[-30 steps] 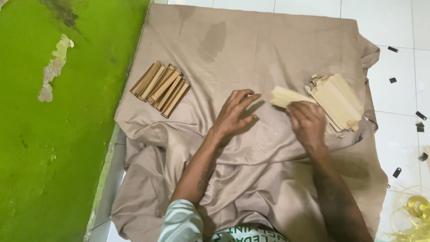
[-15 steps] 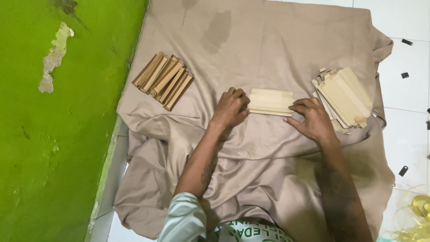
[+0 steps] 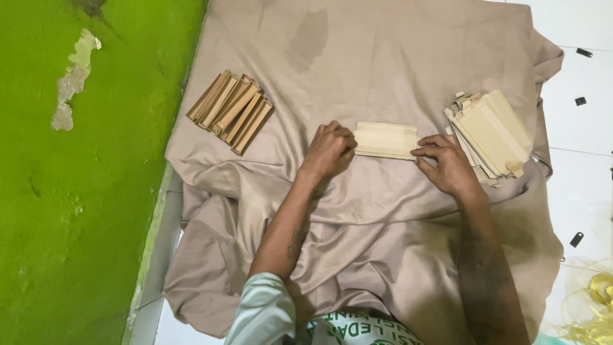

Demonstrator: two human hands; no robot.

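A person is kneeling or sitting over a wide sheet of beige cloth (image 3: pixel 383 76), smooth and slightly glossy, which is lying in soft folds and wrinkles toward the near edge and showing a darker, damp-looking patch near the top. In the middle of the cloth a pale cream paper piece (image 3: pixel 385 140) is lying flat; it is rectangular, thin and matte, with faint lengthwise creases. The left hand (image 3: pixel 329 151) is curling into a loose fist, its knuckles up and its fingertips pressing against the left end of the piece. The right hand (image 3: pixel 448 165) is resting at the opposite end with its fingers drawn together and bent, the fingertips touching the right edge of the piece, so that it is sitting between the two hands. Just beyond the right hand a fanned stack of flat pieces (image 3: pixel 490 133) is lying on the cloth, the same pale cream colour, with stepped edges showing many thin layers. Well apart, toward the upper left of the cloth, a row of folded pieces (image 3: pixel 231 110) is lying side by side at a slant; these are darker tan, narrow and long, with raised ridges like small boxes or sleeves. A bright green wall (image 3: pixel 76 191) with a rough patch of peeling paint is bordering the cloth on the left, and glossy white floor tiles (image 3: pixel 584 160) with small dark scraps are showing on the right.
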